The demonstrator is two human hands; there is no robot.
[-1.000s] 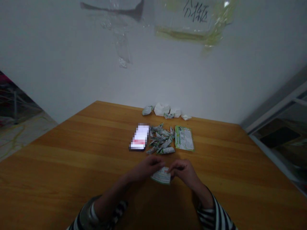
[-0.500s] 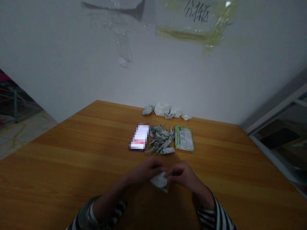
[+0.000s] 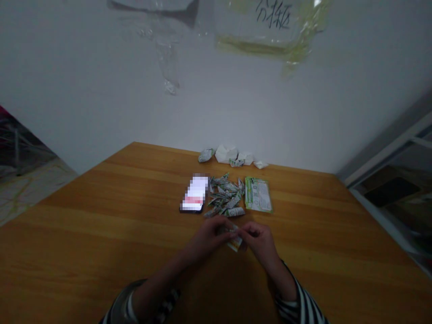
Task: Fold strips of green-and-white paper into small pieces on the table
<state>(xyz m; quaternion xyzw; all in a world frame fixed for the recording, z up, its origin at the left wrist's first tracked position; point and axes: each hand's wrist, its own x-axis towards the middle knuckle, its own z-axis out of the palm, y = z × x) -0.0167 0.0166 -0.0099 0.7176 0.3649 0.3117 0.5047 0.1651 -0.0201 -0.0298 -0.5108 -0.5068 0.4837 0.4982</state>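
Note:
Both my hands meet just above the wooden table, pinching a small folded piece of green-and-white printed paper between them. My left hand grips its left end with fingers curled. My right hand pinches its right end. Most of the paper is hidden by my fingers. Just beyond my hands lies a pile of several small folded paper pieces of the same print.
A phone with a lit screen lies left of the pile. A flat green-and-white printed sheet lies to the right. Crumpled white papers sit at the table's far edge against the wall. A metal frame stands at the right.
My hands have moved a little forward toward the pile. The paper between them has been folded smaller and now shows far less than a second ago.

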